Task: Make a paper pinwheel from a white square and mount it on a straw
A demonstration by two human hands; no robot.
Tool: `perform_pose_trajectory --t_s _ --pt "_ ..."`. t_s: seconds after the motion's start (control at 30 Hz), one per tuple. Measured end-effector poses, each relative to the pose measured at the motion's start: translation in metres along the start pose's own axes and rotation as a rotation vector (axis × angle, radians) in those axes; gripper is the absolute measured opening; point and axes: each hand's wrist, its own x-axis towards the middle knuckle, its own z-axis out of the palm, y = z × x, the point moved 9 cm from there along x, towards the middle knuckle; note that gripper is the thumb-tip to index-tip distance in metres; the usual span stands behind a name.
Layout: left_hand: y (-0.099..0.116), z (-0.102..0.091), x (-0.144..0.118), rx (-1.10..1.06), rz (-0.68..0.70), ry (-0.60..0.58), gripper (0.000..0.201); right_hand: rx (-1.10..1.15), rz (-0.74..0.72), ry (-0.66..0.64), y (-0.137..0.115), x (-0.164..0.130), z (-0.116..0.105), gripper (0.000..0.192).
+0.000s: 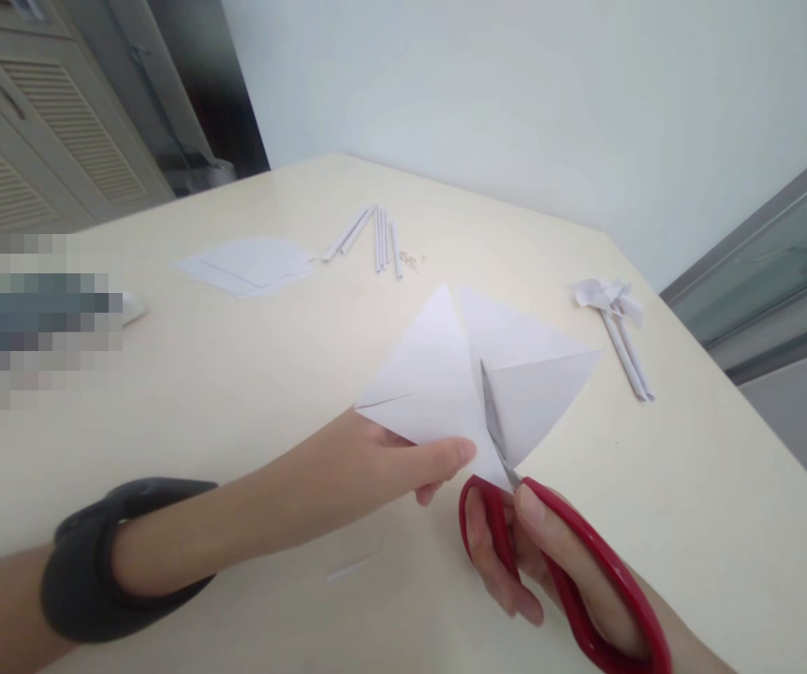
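The fingers of the left hand point(403, 463) are closed on the white paper point(421, 360), the thumb lying flat on top and the others mostly hidden beneath; those of the right hand point(534, 548) are curled through the handle loops of the red scissors point(604, 554), which stand apart.

Under everything lies the cream desk point(235, 374). The white paper is held up above its middle, one corner pointing far, one near, one left and one right. It is about as long as it is wide, so no single long axis stands out. Its surface is plain and matte; a gap runs in from the far corner, a short slit from the left one, and a line from the right one.

The scissors' long axis slants from near right to far and slightly left, handles near, tips far. A dark grey blade shows against the paper, right of the thumb.

Far left is a fan of overlapping white sheets point(249, 267). At the right, a crumpled-looking folded piece point(607, 298) sits at the far end of two paper tubes point(623, 351). Thinner rolled sticks point(379, 241) lie at the far side, with tiny brownish bits point(410, 263) just beside them.
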Motion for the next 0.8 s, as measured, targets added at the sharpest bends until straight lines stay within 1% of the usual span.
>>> perform_pose_trajectory --t_s 0.13,0.33,0.43,0.6,0.63,0.67,0.7,0.8 --pt "0.0005 -0.0008 0.0002 -0.013 -0.017 0.016 0.049 0.001 -0.009 -0.002 -0.0025 0.002 -0.0001 0.052" --pt "0.005 -0.0001 -0.0003 -0.028 -0.006 -0.014 0.047 -0.065 -0.017 -0.05 -0.0002 0.0036 0.0026 0.053" --pt "0.0033 0.0005 -0.0008 -0.014 -0.025 -0.024 0.048 -0.081 -0.016 -0.041 0.003 0.0023 0.0027 0.053" --pt "0.0021 0.0014 -0.0018 -0.007 -0.062 -0.026 0.047 -0.078 0.013 -0.016 0.0004 -0.0016 -0.0004 0.051" --pt "0.0026 0.0013 -0.0018 -0.01 -0.062 -0.025 0.047 -0.103 0.034 -0.021 -0.0002 -0.0023 -0.0007 0.049" --pt "0.003 0.0013 -0.0018 -0.01 -0.061 -0.024 0.047 -0.106 0.086 -0.047 0.0025 -0.0032 0.0007 0.045" --pt "0.0034 0.001 -0.0018 -0.009 -0.057 -0.02 0.048 -0.092 0.08 -0.067 0.0006 -0.0036 0.0021 0.044" --pt "0.0038 0.0002 -0.0017 -0.006 -0.046 -0.011 0.048 -0.055 0.068 -0.038 0.0028 -0.0034 0.0008 0.043"
